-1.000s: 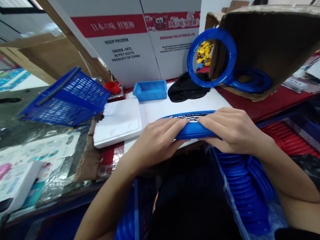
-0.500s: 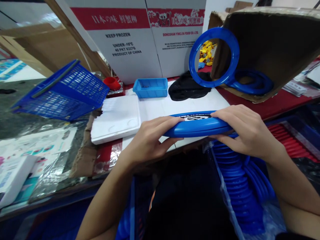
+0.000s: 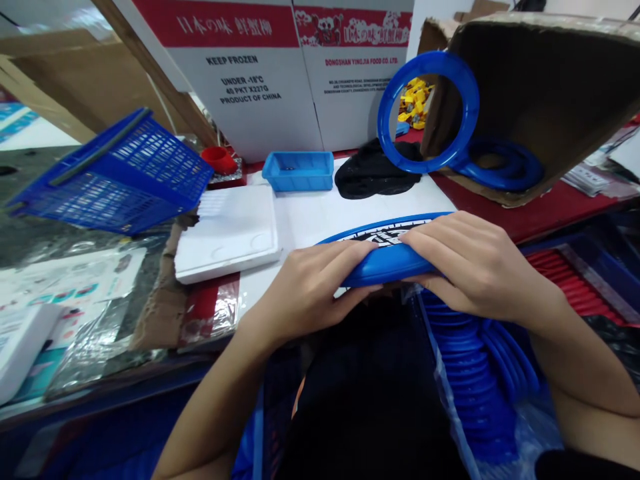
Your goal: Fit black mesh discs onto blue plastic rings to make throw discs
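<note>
A round disc with a thick blue rim and a black-and-white printed face, like a clock dial, is tilted nearly edge-on above the table's front edge. My left hand grips its near-left rim, fingers on top and thumb below. On the right side, my right hand is closed round the same rim, its fingertips reaching over the face. Beyond the disc, a shallow blue plastic tray and a crumpled black cloth lie on the white tabletop. The disc's underside is hidden.
A white foam block and a tilted blue basket are at left. Blue rings lean at an open cardboard box. Stacked blue rims fill a bin below right. A white carton stands behind.
Both hands have drawn the disc slightly nearer and tipped it, so more of its printed face shows. My right hand has shifted left along the rim, closer to my left hand.
</note>
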`<action>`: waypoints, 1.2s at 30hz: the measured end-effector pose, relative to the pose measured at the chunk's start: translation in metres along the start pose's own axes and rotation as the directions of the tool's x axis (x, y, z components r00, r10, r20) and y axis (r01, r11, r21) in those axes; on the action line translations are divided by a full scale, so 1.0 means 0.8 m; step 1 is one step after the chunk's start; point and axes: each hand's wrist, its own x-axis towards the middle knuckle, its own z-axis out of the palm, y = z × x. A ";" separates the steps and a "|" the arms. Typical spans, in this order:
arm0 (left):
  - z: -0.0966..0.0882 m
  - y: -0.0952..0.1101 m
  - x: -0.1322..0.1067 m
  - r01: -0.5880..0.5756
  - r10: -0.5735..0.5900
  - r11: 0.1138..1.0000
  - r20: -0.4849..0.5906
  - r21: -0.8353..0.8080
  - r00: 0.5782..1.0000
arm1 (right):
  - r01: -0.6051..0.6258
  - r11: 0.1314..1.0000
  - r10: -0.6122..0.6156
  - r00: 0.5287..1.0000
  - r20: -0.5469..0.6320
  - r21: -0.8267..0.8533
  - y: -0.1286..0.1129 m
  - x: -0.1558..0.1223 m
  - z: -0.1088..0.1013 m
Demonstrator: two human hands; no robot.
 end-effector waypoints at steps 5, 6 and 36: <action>0.006 0.005 0.004 -0.014 0.013 0.999 -0.034 -0.044 0.999 | 0.015 1.000 -0.014 1.000 -0.019 0.018 -0.002 -0.004 0.002; 0.008 0.005 0.005 -0.017 0.015 0.999 -0.041 -0.049 0.999 | 0.007 1.000 -0.006 1.000 -0.025 0.022 -0.002 -0.006 0.004; -0.015 -0.002 -0.006 -0.012 0.011 1.000 0.054 0.004 0.998 | -0.024 0.997 0.025 0.999 -0.024 0.070 0.013 -0.034 -0.028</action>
